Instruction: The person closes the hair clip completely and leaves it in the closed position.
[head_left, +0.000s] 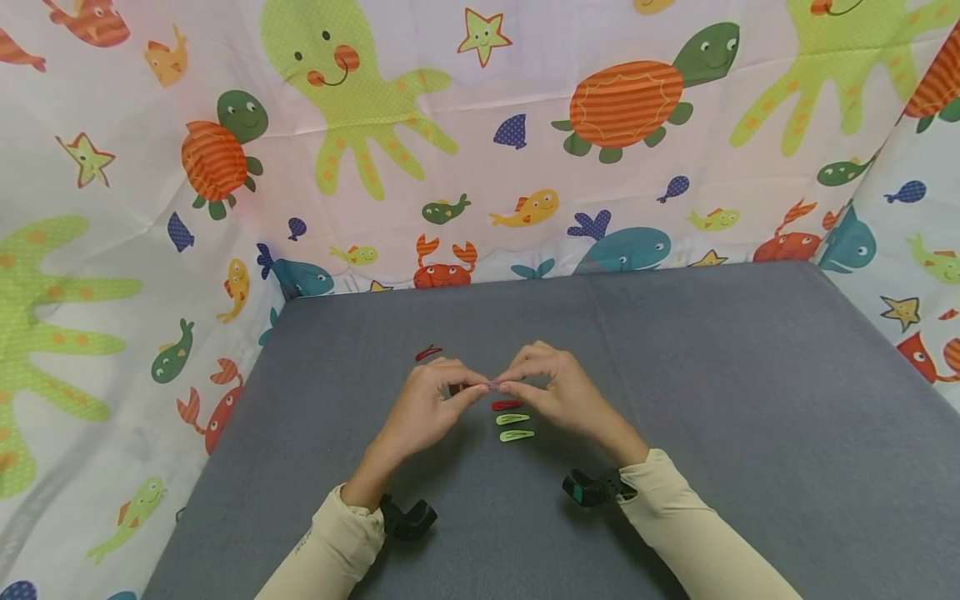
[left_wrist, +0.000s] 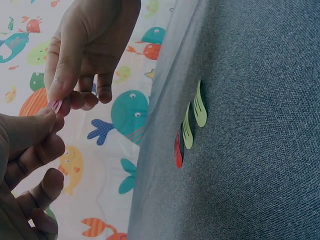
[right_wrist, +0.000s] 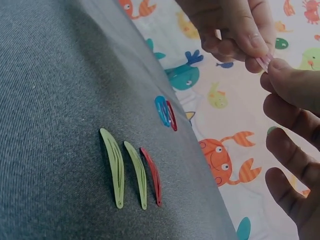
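A small pink snap hair clip point(left_wrist: 57, 106) is pinched at its two ends, between thumb and fingertips of my left hand point(head_left: 431, 404) and of my right hand point(head_left: 558, 390). Both hands hold it raised over the grey table, and the fingertips hide much of it. Just below the hands in the head view, a red hair clip point(head_left: 507, 405) and two light green hair clips, one point(head_left: 513, 419) above the other point(head_left: 517, 436), lie in a column.
Beyond my left hand lies another red hair clip point(head_left: 428, 352). A blue hair clip point(right_wrist: 162, 111) rests beside it in the right wrist view. A sea-animal cloth point(head_left: 465, 150) borders the grey table point(head_left: 720, 417) at the back and sides.
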